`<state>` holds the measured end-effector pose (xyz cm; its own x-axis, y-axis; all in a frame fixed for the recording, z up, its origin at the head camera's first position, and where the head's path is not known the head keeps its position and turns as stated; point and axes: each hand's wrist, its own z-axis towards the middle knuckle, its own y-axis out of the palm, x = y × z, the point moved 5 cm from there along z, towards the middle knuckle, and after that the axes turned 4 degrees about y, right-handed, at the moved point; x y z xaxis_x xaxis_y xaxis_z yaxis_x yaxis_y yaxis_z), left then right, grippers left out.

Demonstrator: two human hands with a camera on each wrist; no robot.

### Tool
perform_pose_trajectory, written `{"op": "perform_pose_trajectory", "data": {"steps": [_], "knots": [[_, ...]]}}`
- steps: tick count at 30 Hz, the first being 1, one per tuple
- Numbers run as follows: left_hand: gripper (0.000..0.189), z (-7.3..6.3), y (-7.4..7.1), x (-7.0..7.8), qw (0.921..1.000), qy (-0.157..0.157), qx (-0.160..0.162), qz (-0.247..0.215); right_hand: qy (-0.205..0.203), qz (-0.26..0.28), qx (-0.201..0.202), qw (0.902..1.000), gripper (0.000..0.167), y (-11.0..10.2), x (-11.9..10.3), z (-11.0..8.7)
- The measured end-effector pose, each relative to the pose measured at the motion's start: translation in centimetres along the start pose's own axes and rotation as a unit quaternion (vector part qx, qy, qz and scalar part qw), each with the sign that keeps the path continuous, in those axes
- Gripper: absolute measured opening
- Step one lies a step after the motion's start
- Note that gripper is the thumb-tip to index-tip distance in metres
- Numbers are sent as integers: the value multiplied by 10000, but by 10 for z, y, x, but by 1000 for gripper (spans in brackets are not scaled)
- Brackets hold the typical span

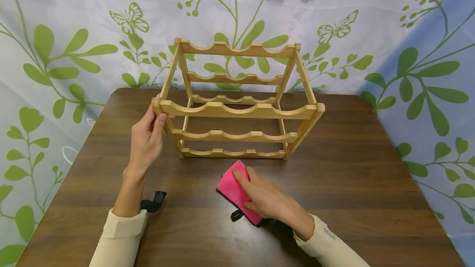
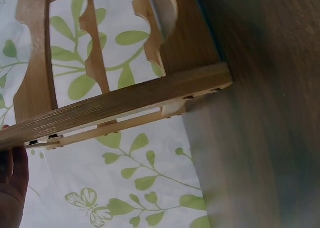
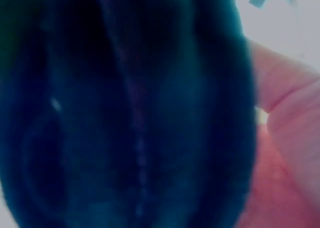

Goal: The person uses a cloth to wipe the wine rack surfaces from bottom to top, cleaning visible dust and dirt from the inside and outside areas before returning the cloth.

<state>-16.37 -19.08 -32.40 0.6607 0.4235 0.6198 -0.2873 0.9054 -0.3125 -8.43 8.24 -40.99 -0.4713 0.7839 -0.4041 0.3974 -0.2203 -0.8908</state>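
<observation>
A light wooden wine rack [image 1: 237, 110] with scalloped crossbars stands on the table. My left hand [image 1: 146, 141] grips its near upper left corner, thumb on the front. In the left wrist view, part of that hand [image 2: 12, 188] shows at the left edge under the rack's side post [image 2: 115, 100]. In front of the rack, my right hand [image 1: 265, 195] holds a folded cloth [image 1: 234, 182], bright pink with a dark edge and a small black tag. The cloth's dark, blurred folds [image 3: 165, 112] fill most of the right wrist view, beside the thumb [image 3: 295, 112].
The brown wooden table [image 1: 352, 168] extends to both sides of the rack. Behind it hangs a pale curtain [image 1: 92, 7] with green leaves and butterflies. A black strap [image 1: 154, 202] shows by the left wrist.
</observation>
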Motion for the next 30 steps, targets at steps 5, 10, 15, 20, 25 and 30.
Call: {"op": "perform_pose_trajectory", "data": {"steps": [5, 10, 15, 20, 25, 30], "knots": [[43, -2, -5, 2, 9991, 102, 91, 413, -320, -343, -37, 9989, 68, -2, -9, 6], [41, -2, -5, 2, 9987, 157, 10, 478, -468, -548, -97, 9974, 64, -2, -15, 10], [40, 1, -2, -1, 9990, 195, 1, 404, -810, -584, -22, 9950, 64, -2, -20, 14], [37, 4, -2, -2, 9995, 226, -117, 200, -1068, -521, 98, 9929, 65, -1, -23, 16], [41, 5, -3, 0, 9995, 236, -228, -19, -1300, -505, 598, 9884, 66, -7, -35, 16], [31, 3, -6, -1, 9999, 61, -110, -73, -1944, -149, 2470, 9492, 57, -35, -63, 13]]}}
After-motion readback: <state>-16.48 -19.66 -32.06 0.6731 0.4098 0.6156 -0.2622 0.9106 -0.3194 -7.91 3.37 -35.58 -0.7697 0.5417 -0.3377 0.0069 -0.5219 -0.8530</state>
